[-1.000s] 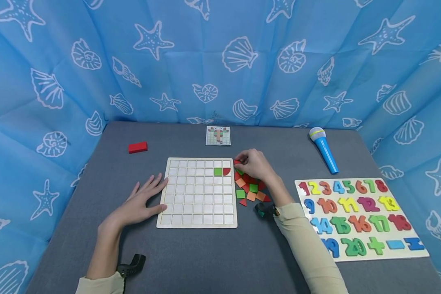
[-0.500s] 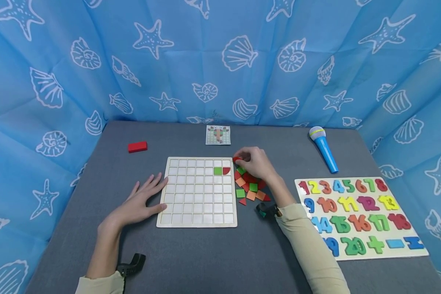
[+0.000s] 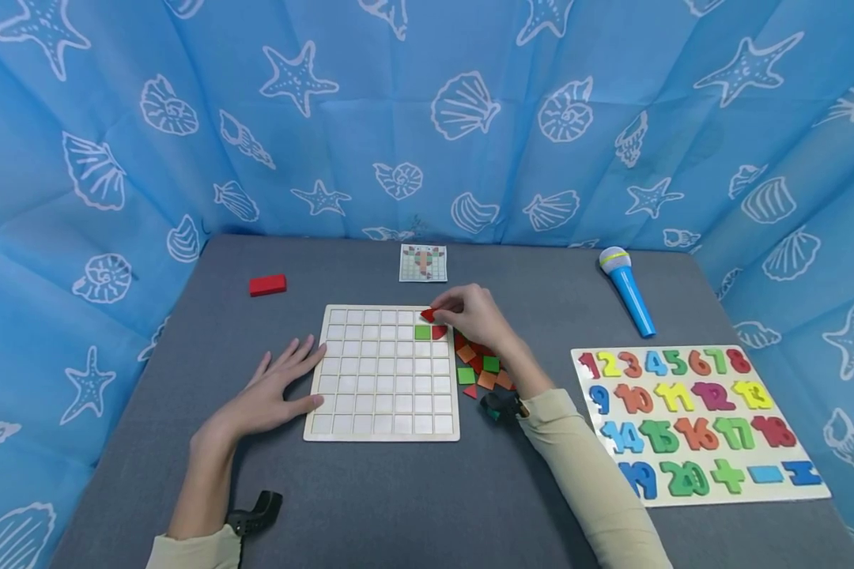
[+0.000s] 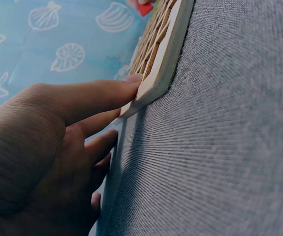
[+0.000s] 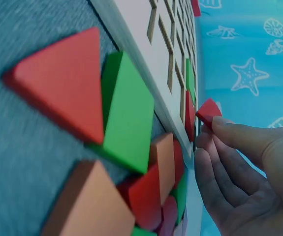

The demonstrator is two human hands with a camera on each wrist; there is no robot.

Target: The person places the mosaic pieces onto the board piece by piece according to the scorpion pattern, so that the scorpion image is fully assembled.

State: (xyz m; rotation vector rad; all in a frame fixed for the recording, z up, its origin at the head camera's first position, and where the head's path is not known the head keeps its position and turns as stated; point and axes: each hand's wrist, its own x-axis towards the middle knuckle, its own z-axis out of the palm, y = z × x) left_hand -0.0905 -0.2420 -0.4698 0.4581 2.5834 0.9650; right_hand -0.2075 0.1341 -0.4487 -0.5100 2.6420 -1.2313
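A white grid board lies on the grey table. My right hand pinches a small red piece above the board's top right corner; in the right wrist view the piece sits between thumb and fingertips. Just below it, a green square and a red rounded piece lie side by side in the grid. My left hand, fingers spread, touches the board's left edge, and in the left wrist view its thumb rests on the rim.
Loose red, green and orange pieces lie right of the board. A pattern card is behind it, a red block back left. Further right are a blue microphone and a number board.
My right hand has moved left from the loose pieces to over the board's top right corner, carrying the red piece. My left hand stays in place.
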